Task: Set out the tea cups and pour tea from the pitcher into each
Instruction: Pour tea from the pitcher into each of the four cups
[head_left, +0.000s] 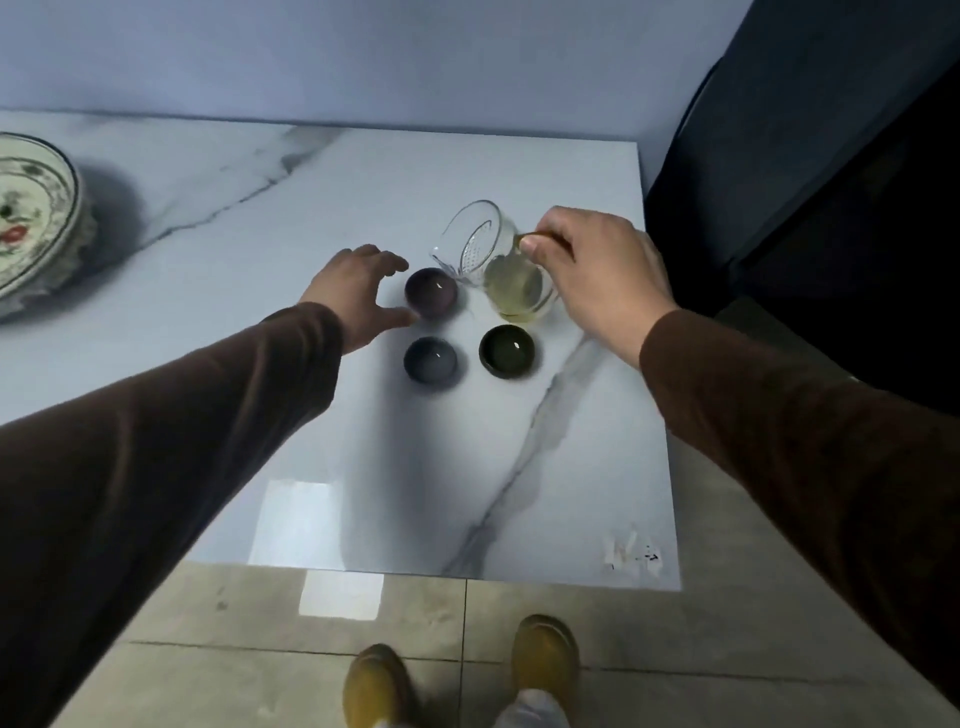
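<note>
— Surface (363, 441)?
— Marbled, against a pale wall. Right hand (597, 275) grips the tilted pitcher (498, 270); left hand (358, 291), fingers spread, empty, beside the purple cup (431, 292). Two cups nearer.

You work on a table (363, 441) of polished, grey-veined marble-look slab, glossy enough to mirror light. Your pitcher (498, 260) is clear glass. The three cups (431, 293) (430, 359) (506, 351) show dark, glossy glazed ceramic. The painted bowl (36, 218) looks like glazed porcelain. Your sleeves (182, 415) are matt brown cloth. The floor tiles (234, 649) appear dull.
</note>
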